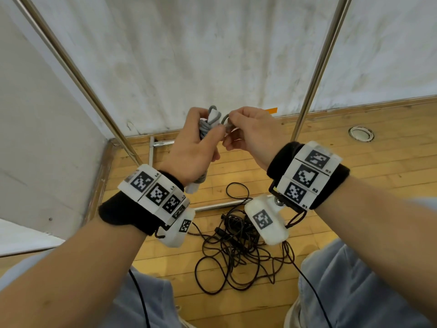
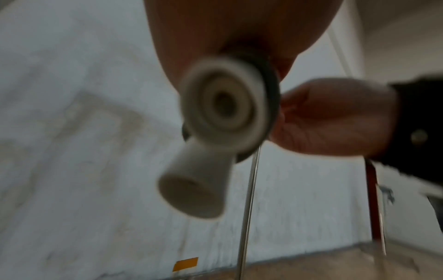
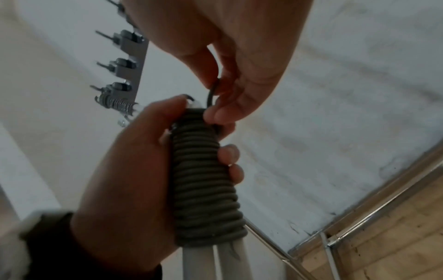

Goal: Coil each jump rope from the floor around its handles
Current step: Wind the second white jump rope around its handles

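Note:
A grey jump rope [image 1: 205,126] is wound in tight turns around its two white handles [image 3: 215,261], held upright in front of me. My left hand [image 1: 192,147] grips the coil [image 3: 203,180], thumb on one side and fingers curled round the other. At the top of the coil my right hand [image 1: 248,131] pinches the last loose loop of grey rope [image 3: 212,94]. The left wrist view shows the two round handle ends [image 2: 223,106] below my palm, blurred. A black jump rope [image 1: 236,247] lies in a loose tangle on the wooden floor between my knees.
Two slanted metal poles [image 1: 319,67] of a frame stand against the white wall, with a low bar [image 1: 220,205] on the floor. A wall hook rack [image 3: 129,56] carries another coiled rope [image 3: 117,104]. A round floor drain [image 1: 361,133] sits at the right.

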